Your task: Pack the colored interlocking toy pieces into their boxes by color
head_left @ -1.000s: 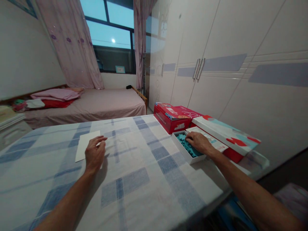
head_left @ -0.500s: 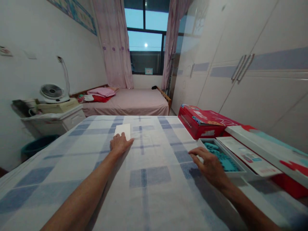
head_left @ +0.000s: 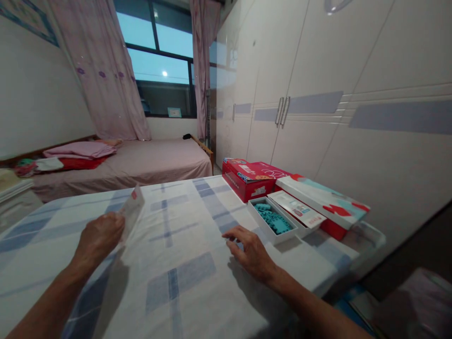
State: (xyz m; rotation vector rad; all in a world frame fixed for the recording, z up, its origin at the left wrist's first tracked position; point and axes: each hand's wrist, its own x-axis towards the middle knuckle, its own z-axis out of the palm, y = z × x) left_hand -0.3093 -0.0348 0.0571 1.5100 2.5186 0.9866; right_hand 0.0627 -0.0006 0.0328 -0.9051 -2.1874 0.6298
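My left hand [head_left: 99, 238] grips a white card [head_left: 132, 212] and lifts it off the checked tablecloth [head_left: 183, 273]; the card is tilted up, with a small red mark near its top. My right hand [head_left: 249, 252] rests on the cloth near the middle, fingers curled downward, and I cannot make out anything in them. To its right lies a shallow white box [head_left: 263, 221] filled with teal pieces [head_left: 273, 219].
A leaflet [head_left: 298, 209] lies on the box beside the teal pieces. Red boxes [head_left: 247, 179] and a long white lid [head_left: 321, 197] sit at the table's right edge. White wardrobes [head_left: 335, 103] line the right wall. A bed [head_left: 141, 160] stands beyond the table.
My left hand has picked the white card up from the cloth and pulled it nearer. My right hand left the box of teal pieces and moved to the table's middle.
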